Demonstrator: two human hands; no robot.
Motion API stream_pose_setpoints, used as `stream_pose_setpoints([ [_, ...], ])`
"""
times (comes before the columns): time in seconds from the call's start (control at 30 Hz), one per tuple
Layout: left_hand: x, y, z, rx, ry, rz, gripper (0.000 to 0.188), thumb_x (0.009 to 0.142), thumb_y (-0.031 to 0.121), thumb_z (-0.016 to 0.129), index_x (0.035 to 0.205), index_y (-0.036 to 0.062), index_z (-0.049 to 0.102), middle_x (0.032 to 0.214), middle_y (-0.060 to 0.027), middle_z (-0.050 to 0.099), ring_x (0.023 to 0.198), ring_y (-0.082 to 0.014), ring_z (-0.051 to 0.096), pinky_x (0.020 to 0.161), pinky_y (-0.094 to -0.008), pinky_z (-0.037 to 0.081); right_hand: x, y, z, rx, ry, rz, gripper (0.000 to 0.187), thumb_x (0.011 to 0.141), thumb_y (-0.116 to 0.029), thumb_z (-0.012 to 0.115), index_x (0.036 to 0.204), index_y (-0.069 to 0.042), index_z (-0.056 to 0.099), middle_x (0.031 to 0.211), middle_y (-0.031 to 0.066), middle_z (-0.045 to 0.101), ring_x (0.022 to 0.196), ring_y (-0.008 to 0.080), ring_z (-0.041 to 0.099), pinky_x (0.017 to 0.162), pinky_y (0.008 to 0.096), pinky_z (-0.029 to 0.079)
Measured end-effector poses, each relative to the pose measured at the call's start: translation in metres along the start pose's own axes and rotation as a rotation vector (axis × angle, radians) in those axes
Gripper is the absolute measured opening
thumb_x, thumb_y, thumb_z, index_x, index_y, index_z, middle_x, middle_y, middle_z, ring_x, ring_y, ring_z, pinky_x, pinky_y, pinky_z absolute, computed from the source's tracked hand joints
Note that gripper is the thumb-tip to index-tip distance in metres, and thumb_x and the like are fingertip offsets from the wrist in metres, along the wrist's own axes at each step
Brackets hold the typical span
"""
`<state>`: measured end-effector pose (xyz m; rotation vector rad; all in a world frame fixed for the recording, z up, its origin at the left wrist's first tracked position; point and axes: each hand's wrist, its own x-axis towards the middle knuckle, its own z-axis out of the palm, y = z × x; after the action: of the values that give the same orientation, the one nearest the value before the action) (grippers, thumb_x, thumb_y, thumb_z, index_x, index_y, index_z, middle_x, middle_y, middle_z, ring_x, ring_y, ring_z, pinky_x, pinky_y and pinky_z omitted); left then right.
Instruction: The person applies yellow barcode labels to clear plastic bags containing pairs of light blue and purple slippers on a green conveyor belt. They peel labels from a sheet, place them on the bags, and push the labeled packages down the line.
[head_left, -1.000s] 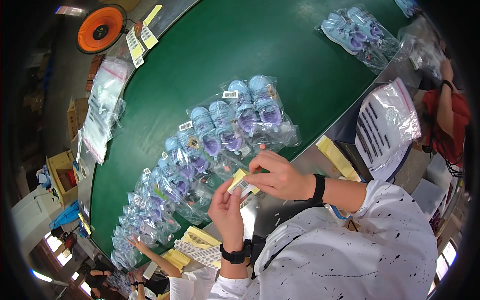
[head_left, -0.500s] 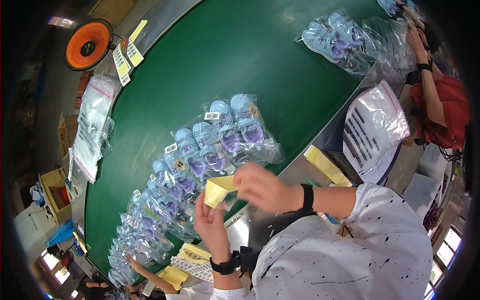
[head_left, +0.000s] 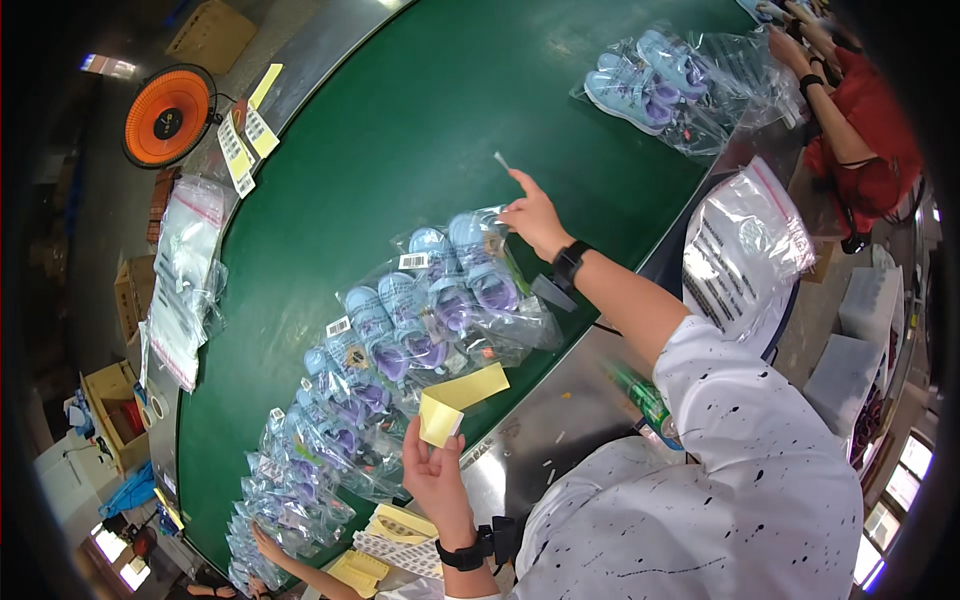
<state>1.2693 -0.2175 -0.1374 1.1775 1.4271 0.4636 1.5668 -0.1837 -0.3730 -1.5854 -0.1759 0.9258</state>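
Note:
My left hand is closed on a folded yellow strip of label backing paper, whose free end sticks out to the right above the table's near edge. Further out, my right hand reaches over the green table with its index finger stretched. A small pale sticker clings to that fingertip. Its other fingers are bent beside the top of a clear bag of light blue shoes with purple lining; whether they touch the bag, I cannot tell. A white barcode label sits on the bag's left side.
Several bagged shoe pairs run down the green table to the lower left. Another bagged pair lies at upper right near a person in red. Stacks of clear bags, an orange fan and a green can stand around.
My right hand has left the yellow strip and moved up and away to the far end of the nearest bag, carrying a small sticker. The strip's end now hangs free in my left hand.

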Motion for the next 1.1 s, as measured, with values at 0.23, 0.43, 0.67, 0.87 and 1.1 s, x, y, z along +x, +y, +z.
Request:
stream_pose_setpoints([
  [0.23,0.007,-0.003,0.007,-0.006,-0.026,-0.008,0.051,0.088,-0.004,0.056,0.137,-0.0055,0.039,0.129,-0.0159,0.052,0.110,-0.0204,0.058,0.087,-0.0296,0.054,-0.015,0.008,-0.049,0.055,0.070,-0.003,0.058,0.080,0.003,0.067,0.134,-0.005,0.046,0.083,0.0043,0.062,0.077,0.0109,0.058,0.068,0.0257,0.048],
  [0.43,0.005,0.001,0.014,-0.007,-0.048,-0.011,0.051,0.088,-0.004,0.056,0.136,-0.0056,0.039,0.129,-0.0163,0.052,0.109,-0.0212,0.059,0.087,-0.0298,0.054,0.001,-0.013,-0.058,0.218,0.077,-0.018,0.009,0.080,-0.006,0.071,0.084,0.000,0.065,0.080,0.0022,0.062,0.075,0.0097,0.055,0.068,0.0248,0.042],
  [0.67,0.004,0.002,0.014,-0.004,-0.043,-0.020,0.052,0.089,-0.003,0.056,0.137,-0.0054,0.038,0.129,-0.0178,0.052,0.108,-0.0233,0.061,0.086,-0.0287,0.054,-0.011,-0.020,-0.035,0.091,-0.113,0.020,0.009,0.079,-0.007,0.070,0.080,0.001,0.066,0.076,0.0033,0.062,0.072,0.0107,0.054,0.065,0.0272,0.042],
  [0.87,0.005,-0.002,0.015,-0.005,-0.044,-0.024,0.052,0.089,-0.004,0.056,0.138,-0.0048,0.037,0.128,-0.0182,0.052,0.108,-0.0250,0.062,0.085,-0.0283,0.054,0.007,-0.002,-0.025,0.008,-0.077,0.106,0.010,0.075,-0.006,0.071,0.076,0.002,0.065,0.074,0.0072,0.063,0.071,0.0134,0.057,0.063,0.0294,0.045],
  [1.1,0.006,-0.001,0.019,-0.014,-0.060,-0.035,0.052,0.089,-0.003,0.056,0.138,-0.0041,0.038,0.129,-0.0176,0.053,0.108,-0.0250,0.062,0.085,-0.0292,0.054,0.003,0.003,-0.021,-0.340,-0.020,-0.030,0.018,0.075,-0.001,0.067,0.093,0.000,0.063,0.071,0.0105,0.064,0.072,0.0212,0.064,0.066,0.0329,0.050],
])
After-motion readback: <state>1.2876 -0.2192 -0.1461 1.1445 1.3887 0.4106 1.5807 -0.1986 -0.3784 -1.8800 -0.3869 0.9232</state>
